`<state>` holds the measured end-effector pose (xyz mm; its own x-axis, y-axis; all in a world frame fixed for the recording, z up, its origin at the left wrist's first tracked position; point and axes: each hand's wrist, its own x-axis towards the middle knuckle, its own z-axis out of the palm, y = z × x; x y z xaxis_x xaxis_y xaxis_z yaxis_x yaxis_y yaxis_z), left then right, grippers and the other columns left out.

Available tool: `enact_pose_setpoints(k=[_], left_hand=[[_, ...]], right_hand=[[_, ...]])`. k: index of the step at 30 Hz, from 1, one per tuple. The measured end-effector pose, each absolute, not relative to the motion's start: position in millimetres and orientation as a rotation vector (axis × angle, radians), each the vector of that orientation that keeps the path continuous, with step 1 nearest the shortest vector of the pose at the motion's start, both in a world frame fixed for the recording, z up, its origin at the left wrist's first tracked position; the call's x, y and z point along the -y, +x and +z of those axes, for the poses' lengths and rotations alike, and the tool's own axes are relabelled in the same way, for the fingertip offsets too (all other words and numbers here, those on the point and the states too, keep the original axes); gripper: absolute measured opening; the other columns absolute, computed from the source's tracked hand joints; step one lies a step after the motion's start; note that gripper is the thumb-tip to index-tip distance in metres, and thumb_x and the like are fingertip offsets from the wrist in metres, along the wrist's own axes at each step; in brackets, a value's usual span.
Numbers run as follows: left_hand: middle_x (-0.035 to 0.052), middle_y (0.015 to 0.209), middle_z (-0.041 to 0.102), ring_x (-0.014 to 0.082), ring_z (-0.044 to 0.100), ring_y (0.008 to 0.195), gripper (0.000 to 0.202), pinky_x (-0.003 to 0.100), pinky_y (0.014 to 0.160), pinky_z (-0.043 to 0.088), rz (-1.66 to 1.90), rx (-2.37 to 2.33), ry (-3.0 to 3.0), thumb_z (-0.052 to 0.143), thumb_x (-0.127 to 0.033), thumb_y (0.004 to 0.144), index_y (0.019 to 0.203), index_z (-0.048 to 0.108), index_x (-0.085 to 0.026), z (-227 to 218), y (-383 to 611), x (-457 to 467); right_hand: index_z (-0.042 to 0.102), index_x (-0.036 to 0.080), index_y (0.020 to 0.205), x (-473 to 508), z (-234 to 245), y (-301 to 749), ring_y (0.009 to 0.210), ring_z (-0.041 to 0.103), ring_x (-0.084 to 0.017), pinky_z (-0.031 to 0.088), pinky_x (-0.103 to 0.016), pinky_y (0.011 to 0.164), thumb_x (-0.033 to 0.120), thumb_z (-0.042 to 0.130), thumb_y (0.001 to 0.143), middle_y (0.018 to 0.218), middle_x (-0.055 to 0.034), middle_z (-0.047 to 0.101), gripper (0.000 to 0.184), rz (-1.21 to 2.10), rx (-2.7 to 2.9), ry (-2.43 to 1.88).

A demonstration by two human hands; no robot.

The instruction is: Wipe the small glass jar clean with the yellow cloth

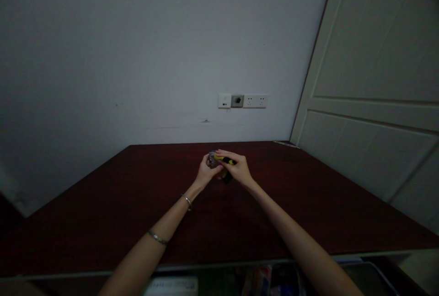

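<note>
Above the far middle part of the dark red table (pixel 164 213), my two hands are close together. My left hand (pixel 205 172) is closed round a small greyish, shiny object (pixel 213 161) whose kind I cannot make out. My right hand (pixel 242 168) grips a tool with a yellow-and-black handle (pixel 229 160), its end against or very near the grey object. Another black-and-yellow part (pixel 227 176) shows just below the right fingers; it may belong to the same tool. Fingers hide much of both things.
A white wall with a row of sockets (pixel 254 101) stands behind the table. At the right, a pale panelled door (pixel 370 76) borders the table edge. Below the front edge, an open space holds a white box (pixel 171 286), a colourful packet (pixel 262 280) and other dim items.
</note>
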<state>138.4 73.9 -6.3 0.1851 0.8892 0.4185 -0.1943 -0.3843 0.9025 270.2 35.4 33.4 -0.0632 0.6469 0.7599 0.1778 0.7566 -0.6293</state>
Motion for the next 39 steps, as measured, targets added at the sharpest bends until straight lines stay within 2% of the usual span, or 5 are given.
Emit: enact_pose_setpoints(k=[2,10,19,27,39], left_hand=[[0.0087,0.098,0.059,0.0187,0.060,0.082,0.061,0.029,0.061,0.052,1.379,-0.718,1.496,0.074,-0.030,0.058,0.109,0.044,-0.014,-5.4,138.0,-73.3],[0.0090,0.101,0.060,0.0195,0.059,0.091,0.065,0.035,0.082,0.049,1.316,-0.681,1.619,0.078,-0.025,0.054,0.109,0.045,-0.013,-5.9,137.5,-74.3],[0.0058,0.090,0.059,0.0128,0.058,0.061,0.068,0.023,0.042,0.050,1.163,-0.685,1.494,0.077,-0.034,0.055,0.110,0.042,-0.014,-4.5,137.1,-69.2],[-0.0008,0.070,0.057,0.0075,0.052,0.043,0.055,0.026,0.042,0.051,1.087,-0.667,1.422,0.068,-0.046,0.065,0.105,0.047,-0.013,-2.7,130.9,-72.7],[0.0019,0.065,0.059,0.0115,0.056,0.045,0.048,0.028,0.044,0.052,0.843,-0.632,1.486,0.057,-0.052,0.074,0.101,0.051,-0.013,-5.7,126.5,-74.9]], right_hand=[[0.071,0.022,0.089,-37.9,33.6,271.8,0.102,0.061,-0.021,0.044,-0.037,0.096,0.020,0.064,0.071,0.104,-0.0054,0.068,0.019,0.456,1.601,-0.670],[0.069,0.020,0.089,-63.2,22.6,287.1,0.093,0.063,-0.022,0.047,-0.035,0.087,0.035,0.068,0.068,0.098,-0.0058,0.070,0.025,0.684,1.404,-0.745],[0.063,0.023,0.103,-60.4,10.0,293.6,0.103,0.058,-0.021,0.042,-0.036,0.093,0.038,0.063,0.073,0.110,-0.0048,0.064,0.034,0.772,1.435,-0.737],[0.040,0.026,0.130,-44.5,13.0,295.1,0.120,0.046,-0.023,0.034,-0.038,0.102,0.031,0.076,0.059,0.134,-0.0068,0.046,0.080,0.687,1.759,-0.700],[0.031,0.025,0.135,-38.9,8.2,288.0,0.126,0.038,-0.023,0.029,-0.040,0.105,0.030,0.076,0.059,0.136,-0.0093,0.041,0.088,0.451,1.833,-0.761]])
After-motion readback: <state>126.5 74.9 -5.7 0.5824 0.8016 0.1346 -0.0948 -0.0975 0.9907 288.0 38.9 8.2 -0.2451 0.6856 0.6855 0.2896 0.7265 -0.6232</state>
